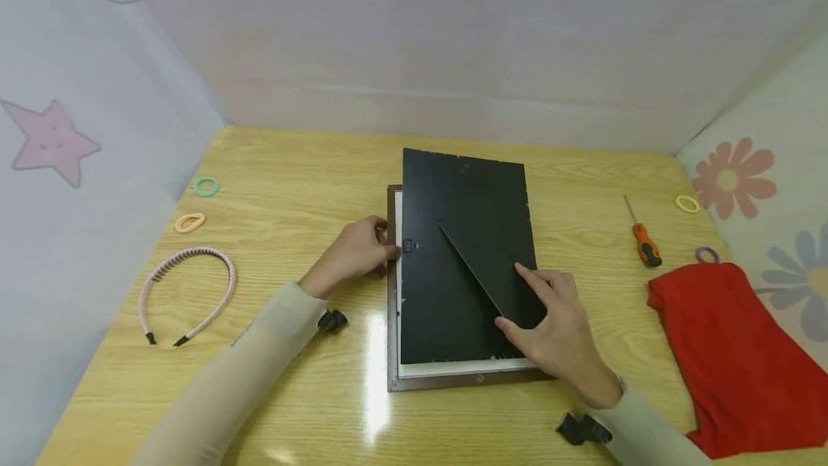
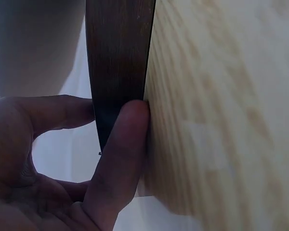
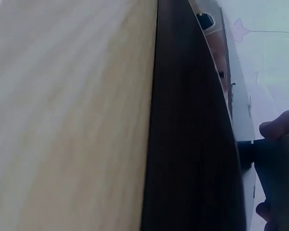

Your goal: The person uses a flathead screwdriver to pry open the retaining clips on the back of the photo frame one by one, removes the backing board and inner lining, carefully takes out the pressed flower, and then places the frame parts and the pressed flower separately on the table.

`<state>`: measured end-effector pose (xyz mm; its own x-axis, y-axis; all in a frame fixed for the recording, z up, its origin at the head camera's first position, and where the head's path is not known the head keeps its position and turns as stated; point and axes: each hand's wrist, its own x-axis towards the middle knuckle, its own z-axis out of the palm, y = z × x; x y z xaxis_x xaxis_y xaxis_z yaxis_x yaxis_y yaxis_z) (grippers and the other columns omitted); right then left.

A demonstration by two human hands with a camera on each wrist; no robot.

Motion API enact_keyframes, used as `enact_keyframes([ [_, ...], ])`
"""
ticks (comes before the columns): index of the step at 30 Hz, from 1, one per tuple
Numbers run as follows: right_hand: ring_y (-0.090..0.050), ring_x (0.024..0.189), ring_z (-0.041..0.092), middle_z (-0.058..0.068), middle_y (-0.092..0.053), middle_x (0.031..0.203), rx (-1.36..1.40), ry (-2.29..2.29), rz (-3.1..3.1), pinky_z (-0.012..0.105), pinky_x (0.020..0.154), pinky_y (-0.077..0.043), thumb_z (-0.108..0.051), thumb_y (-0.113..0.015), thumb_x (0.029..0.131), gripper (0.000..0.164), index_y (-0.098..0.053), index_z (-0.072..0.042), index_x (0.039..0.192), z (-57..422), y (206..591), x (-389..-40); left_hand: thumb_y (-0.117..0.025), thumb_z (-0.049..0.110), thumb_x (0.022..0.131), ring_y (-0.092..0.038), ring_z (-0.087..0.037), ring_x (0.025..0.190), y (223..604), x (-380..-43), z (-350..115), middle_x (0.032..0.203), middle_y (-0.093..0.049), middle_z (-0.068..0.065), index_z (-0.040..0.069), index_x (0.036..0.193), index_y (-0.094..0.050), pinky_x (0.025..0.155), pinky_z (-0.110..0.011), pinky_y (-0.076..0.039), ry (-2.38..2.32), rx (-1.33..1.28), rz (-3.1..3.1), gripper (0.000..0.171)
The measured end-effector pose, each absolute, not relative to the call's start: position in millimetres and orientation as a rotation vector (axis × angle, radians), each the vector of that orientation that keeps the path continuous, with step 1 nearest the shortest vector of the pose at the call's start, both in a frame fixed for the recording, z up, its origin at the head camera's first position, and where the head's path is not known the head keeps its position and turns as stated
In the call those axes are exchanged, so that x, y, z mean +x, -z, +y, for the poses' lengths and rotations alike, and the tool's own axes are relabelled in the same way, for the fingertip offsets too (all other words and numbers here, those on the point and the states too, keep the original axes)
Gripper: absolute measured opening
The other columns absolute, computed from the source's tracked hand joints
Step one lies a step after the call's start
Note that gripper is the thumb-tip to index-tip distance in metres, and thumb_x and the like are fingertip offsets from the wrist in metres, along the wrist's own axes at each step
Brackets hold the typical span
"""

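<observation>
Left side of the wood-grain table (image 1: 291, 171): green hair tie (image 1: 206, 194), orange hair tie (image 1: 187, 229) just nearer, then pink toothed headband (image 1: 194, 251), dark tips toward the near edge. Right side: orange-and-black screwdriver (image 1: 645, 244), shaft pointing away; yellow hair tie (image 1: 685, 209); purple hair tie (image 1: 708, 249) beside crumpled red cloth (image 1: 737, 365). On left wall (image 1: 97, 236), pink star (image 1: 57, 142); on right wall (image 1: 789, 121), red flower (image 1: 727, 178).

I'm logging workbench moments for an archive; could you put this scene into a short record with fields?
Surface: wood-grain table
Left hand: grips the left edge of the brown frame
Right hand: holds the stand of the black backing board
Board position: over the frame, top edge showing beyond the frame's
Table left: green ring, orange ring, pink headband
Table right: screwdriver, yellow ring, purple ring, red cloth
</observation>
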<state>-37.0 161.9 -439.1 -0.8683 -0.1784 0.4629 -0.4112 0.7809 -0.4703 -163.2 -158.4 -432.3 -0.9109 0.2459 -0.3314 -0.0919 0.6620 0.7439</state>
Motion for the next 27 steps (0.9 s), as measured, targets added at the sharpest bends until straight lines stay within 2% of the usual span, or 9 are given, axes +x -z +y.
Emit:
enact_keyframes([
  [12, -0.051, 0.107, 0.028, 0.018, -0.061, 0.114, 0.413, -0.946, -2.447, 0.020, 0.086, -0.040, -0.014, -0.092, 0.059, 0.084, -0.063, -0.007, 0.137, 172.6, 417.3, -34.3, -0.073, 0.027, 0.089, -0.068, -0.016, 0.070, 429.6, -170.6, -164.4, 0.107, -0.068, -0.009, -0.001, 0.148, -0.042, 0.065, -0.028, -0.056, -1.025, 0.108, 2.588, 0.072],
  [19, -0.046, 0.114, 0.005, 0.023, -0.060, 0.114, 0.373, -1.030, -2.382, 0.012, 0.091, -0.036, -0.013, -0.090, 0.059, 0.083, -0.064, -0.007, 0.137, 182.9, 397.3, -31.7, -0.073, 0.027, 0.089, -0.069, -0.016, 0.073, 429.1, -175.2, -169.2, 0.107, -0.068, -0.009, -0.001, 0.148, -0.043, 0.064, -0.028, -0.056, -1.032, 0.110, 2.587, 0.071],
  [22, -0.046, 0.114, 0.000, 0.026, -0.060, 0.113, 0.392, -1.054, -2.310, 0.014, 0.086, -0.037, -0.010, -0.088, 0.058, 0.081, -0.065, -0.006, 0.136, 188.5, 389.1, -32.5, -0.074, 0.026, 0.088, -0.070, -0.017, 0.074, 428.2, -176.2, -170.1, 0.109, -0.068, -0.009, -0.001, 0.148, -0.043, 0.065, -0.028, -0.057, -1.036, 0.100, 2.578, 0.073],
  [24, -0.048, 0.110, -0.001, 0.025, -0.060, 0.112, 0.386, -1.068, -2.283, 0.013, 0.079, -0.038, -0.005, -0.087, 0.057, 0.081, -0.065, -0.005, 0.135, 192.8, 383.2, -32.9, -0.074, 0.026, 0.088, -0.070, -0.017, 0.074, 427.9, -176.4, -171.4, 0.110, -0.068, -0.010, -0.001, 0.149, -0.042, 0.065, -0.028, -0.058, -1.041, 0.094, 2.567, 0.074],
  [27, -0.050, 0.103, 0.003, 0.016, -0.062, 0.112, 0.335, -1.076, -2.285, 0.007, 0.071, -0.040, 0.002, -0.087, 0.057, 0.082, -0.065, -0.006, 0.136, 200.6, 373.3, -33.1, -0.074, 0.026, 0.088, -0.070, -0.017, 0.075, 428.2, -177.4, -173.8, 0.110, -0.068, -0.010, -0.001, 0.150, -0.041, 0.065, -0.029, -0.059, -1.039, 0.089, 2.564, 0.075],
])
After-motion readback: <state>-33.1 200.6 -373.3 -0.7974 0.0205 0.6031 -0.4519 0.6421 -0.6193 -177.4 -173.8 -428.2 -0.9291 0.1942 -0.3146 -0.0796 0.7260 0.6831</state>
